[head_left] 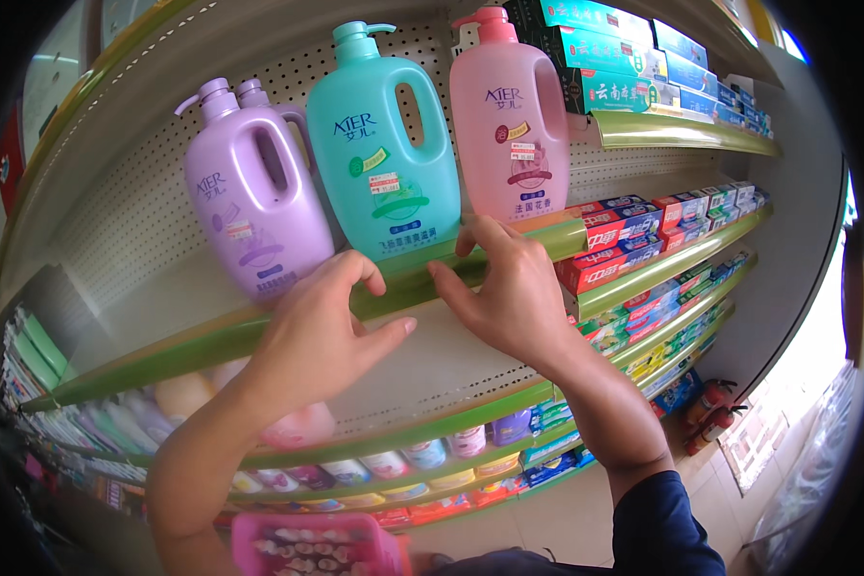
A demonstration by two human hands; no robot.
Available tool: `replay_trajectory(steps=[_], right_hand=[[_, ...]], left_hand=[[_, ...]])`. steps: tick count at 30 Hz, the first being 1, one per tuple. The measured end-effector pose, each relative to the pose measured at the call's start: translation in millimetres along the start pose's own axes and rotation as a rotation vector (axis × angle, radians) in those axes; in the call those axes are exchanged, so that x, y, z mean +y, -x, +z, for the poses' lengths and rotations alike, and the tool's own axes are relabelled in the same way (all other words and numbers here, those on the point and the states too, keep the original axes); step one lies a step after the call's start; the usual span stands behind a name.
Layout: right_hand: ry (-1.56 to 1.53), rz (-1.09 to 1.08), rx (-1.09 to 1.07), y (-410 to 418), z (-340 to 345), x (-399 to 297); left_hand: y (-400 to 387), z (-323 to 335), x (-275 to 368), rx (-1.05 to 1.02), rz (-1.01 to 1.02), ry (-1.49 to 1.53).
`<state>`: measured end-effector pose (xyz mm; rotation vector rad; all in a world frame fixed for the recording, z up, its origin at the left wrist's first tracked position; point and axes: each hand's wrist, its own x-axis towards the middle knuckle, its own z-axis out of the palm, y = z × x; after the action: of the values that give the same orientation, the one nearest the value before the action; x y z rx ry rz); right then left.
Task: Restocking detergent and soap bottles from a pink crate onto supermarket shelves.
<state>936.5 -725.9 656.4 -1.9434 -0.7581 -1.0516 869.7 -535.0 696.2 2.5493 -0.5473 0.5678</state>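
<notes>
Large pump bottles with loop handles stand on a shelf with a green edge strip (209,353). A purple bottle (259,209) is at the left, with a second purple one partly hidden behind it. A teal bottle (385,158) stands in the middle and a pink bottle (511,129) at its right. My left hand (324,324) is before the purple bottle's base, thumb and fingers apart, holding nothing. My right hand (507,281) is at the shelf edge below the teal and pink bottles, fingers curled and apart; nothing shows between them.
Boxed toothpaste (619,230) fills shelves at the right, and more cartons (605,54) sit on an upper shelf. Lower shelves hold bottles and packets (432,504). A pink basket (363,529) with bottles is below. Fire extinguishers (713,428) stand on the floor at right.
</notes>
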Motion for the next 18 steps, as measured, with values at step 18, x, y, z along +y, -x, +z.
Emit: replay_trajectory(steps=[18], right_hand=[[0.005,-0.024,0.075,0.6,9.2,5.0]], left_hand=[[-1.3,1.2,2.0,-0.035,-0.008,0.088]])
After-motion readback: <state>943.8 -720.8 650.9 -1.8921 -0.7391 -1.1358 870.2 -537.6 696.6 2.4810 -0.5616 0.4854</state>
